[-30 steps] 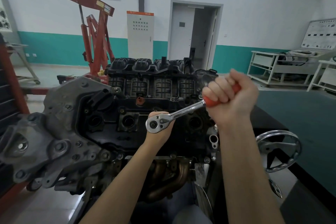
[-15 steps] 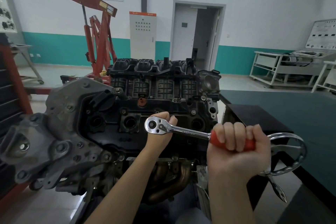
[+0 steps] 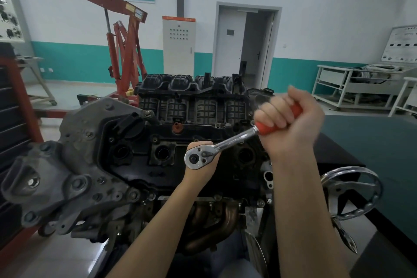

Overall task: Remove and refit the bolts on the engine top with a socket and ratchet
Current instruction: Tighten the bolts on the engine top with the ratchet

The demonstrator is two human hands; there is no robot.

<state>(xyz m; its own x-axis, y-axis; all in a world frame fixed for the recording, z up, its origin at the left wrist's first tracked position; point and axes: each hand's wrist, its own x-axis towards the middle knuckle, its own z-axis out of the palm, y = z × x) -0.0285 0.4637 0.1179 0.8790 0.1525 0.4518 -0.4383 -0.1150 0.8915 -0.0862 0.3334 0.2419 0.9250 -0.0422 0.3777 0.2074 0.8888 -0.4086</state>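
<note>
A dark engine (image 3: 140, 165) stands in front of me with its black top cover facing up. A chrome ratchet (image 3: 225, 143) with an orange handle points up and to the right over the cover. My right hand (image 3: 291, 124) grips the orange handle in a fist. My left hand (image 3: 203, 162) sits under the ratchet head, fingers curled round what is beneath it. The socket and the bolt are hidden by the ratchet head and my left hand.
A chrome handwheel (image 3: 354, 192) of the engine stand sits just right of my right forearm. A dark green bench (image 3: 372, 146) lies to the right. A red engine hoist (image 3: 121, 52) stands behind the engine on the left. White racks (image 3: 352, 88) line the far right wall.
My right hand has swung the ratchet handle from low on the right back up and away. The ratchet head and my left hand stayed in place.
</note>
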